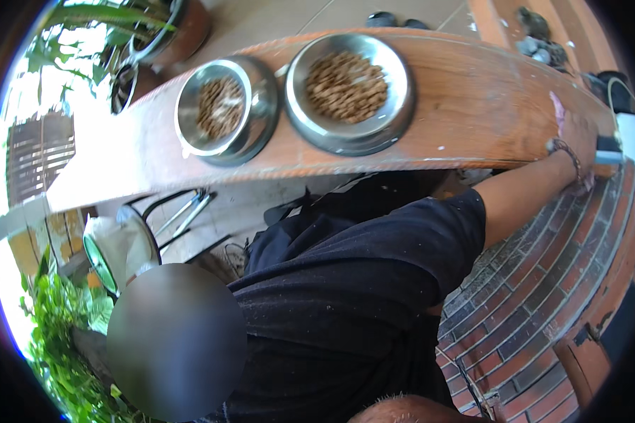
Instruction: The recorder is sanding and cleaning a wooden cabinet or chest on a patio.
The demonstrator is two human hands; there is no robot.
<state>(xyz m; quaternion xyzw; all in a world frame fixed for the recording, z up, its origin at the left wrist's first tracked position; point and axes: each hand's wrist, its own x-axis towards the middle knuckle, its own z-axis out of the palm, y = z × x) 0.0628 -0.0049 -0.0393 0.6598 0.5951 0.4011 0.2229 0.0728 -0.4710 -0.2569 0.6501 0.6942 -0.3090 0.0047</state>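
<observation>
Right hand [578, 132] — at the right edge of the frame, over the far right part of the table; bracelet [570, 154] of dark beads at the wrist. Fingers: whether spread flat or gripping, cannot tell.
Cloth [559, 111], pink, at the right of the frame, touching the right hand; one strip shows above it, another below the wrist.
Left hand — out of sight; state of its fingers cannot be told.
Table [466, 106], brown wood, glossy, curving across the upper frame; strong glare at its left end.
Left bowl [263, 106], steel, upright, upper left of centre; brown kibble [220, 109] inside.
Right bowl [394, 84], steel, upright, upper centre, just beside the left one; likewise holding brown kibble.
Shirt [331, 324], black, short-sleeved, lower centre.
Brick floor [543, 282], red and grey, lower right.
Plant [60, 345], leafy green, lower left.
Pot [190, 34], reddish brown, upper left.
</observation>
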